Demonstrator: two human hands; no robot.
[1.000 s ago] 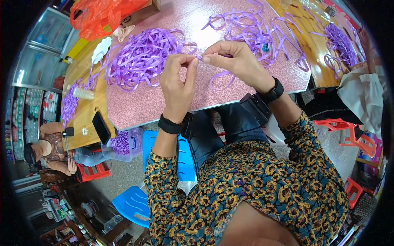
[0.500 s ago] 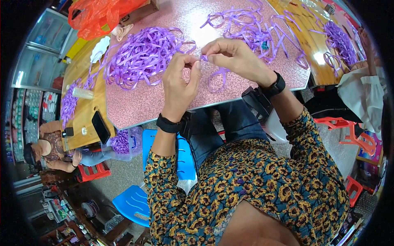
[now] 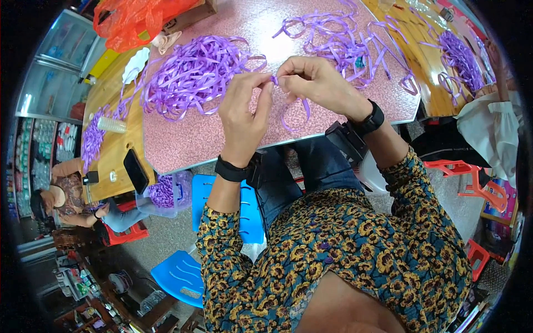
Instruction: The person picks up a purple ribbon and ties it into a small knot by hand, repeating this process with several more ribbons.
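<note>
Sitting at a pink speckled table [image 3: 183,150] strewn with a big pile of purple ribbon [image 3: 189,77]. Pinching one purple ribbon strip [image 3: 294,114] between left hand [image 3: 244,114] and right hand [image 3: 313,83], fingertips meeting above the near table edge, loop dangling below. Risking, probably, a slipping pinch and the loop springing open, the ribbon looking slick and springy.

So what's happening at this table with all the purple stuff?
A person seated at a pink speckled table is working a strip of purple ribbon with both bare hands. The left hand and right hand pinch it between their fingertips just above the table edge, and a loop of it hangs down below them. A big heap of purple ribbon lies to the left, and looser ribbon strands are spread out to the right. An orange plastic bag sits at the far corner.
</note>
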